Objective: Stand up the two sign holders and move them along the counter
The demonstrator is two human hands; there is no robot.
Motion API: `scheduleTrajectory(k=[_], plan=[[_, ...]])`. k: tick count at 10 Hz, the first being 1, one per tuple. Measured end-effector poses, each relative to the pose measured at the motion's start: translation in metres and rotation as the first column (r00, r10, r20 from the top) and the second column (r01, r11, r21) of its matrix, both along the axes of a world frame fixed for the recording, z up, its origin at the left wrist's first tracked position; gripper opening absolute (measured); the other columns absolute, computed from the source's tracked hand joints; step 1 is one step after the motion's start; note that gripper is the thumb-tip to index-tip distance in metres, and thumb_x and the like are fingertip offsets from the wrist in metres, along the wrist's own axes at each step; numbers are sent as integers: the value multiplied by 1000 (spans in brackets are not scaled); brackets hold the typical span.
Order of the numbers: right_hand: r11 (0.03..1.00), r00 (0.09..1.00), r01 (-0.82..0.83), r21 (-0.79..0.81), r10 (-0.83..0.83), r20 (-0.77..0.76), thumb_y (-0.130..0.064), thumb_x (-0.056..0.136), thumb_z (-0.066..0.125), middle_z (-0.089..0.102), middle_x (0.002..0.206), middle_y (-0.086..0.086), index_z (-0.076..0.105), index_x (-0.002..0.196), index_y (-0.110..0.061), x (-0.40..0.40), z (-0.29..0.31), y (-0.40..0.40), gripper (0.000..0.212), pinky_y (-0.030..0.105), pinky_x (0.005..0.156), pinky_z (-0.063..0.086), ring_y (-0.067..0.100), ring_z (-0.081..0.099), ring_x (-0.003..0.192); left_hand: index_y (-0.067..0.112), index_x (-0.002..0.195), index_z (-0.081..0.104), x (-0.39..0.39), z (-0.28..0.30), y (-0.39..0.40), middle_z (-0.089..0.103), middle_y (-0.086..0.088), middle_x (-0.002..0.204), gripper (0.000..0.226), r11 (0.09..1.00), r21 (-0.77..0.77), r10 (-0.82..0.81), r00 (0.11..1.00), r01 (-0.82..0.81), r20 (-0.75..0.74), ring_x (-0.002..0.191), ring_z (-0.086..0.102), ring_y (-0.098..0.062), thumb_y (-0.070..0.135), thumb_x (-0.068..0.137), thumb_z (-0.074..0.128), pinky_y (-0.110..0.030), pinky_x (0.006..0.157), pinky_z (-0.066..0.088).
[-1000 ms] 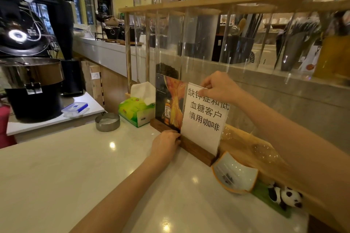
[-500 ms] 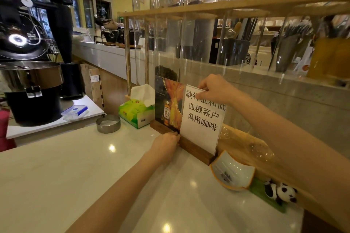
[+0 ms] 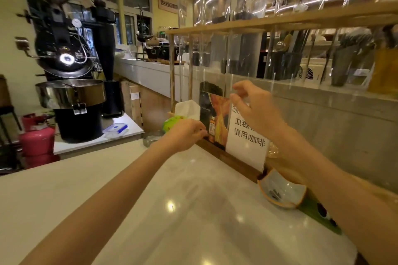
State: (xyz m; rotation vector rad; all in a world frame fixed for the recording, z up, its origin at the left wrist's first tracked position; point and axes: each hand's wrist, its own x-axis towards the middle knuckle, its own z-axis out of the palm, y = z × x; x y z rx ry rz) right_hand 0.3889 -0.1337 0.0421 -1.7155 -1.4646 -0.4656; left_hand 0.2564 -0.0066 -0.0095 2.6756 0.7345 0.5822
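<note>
Stood upright on the counter (image 3: 150, 211): both sign holders (image 3: 247, 135); left hand (image 3: 185, 133) and right hand (image 3: 256, 109) open, gripping nothing.

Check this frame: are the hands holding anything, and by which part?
Nothing is clearly held. The right hand hovers open before the white sign holder; the left hand nears the picture sign holder.

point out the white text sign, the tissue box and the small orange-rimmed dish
white text sign (image 3: 247, 146), head view, lower part of the sheet
tissue box (image 3: 172, 121), head view, green top
orange-rimmed dish (image 3: 284, 189), head view, white inside
</note>
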Motion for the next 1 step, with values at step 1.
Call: scheduleTrajectory(k=[1], plan=[[946, 963, -145, 289, 202, -178, -18, 91, 48, 67, 96, 6, 60, 105, -10, -32, 3, -14, 20, 12, 73, 50, 6, 59, 80, 14, 116, 61, -23, 4, 6, 62, -12, 121, 32, 998, 31, 54, 998, -54, 21, 111, 56, -27, 28, 88, 53, -35, 95, 46]])
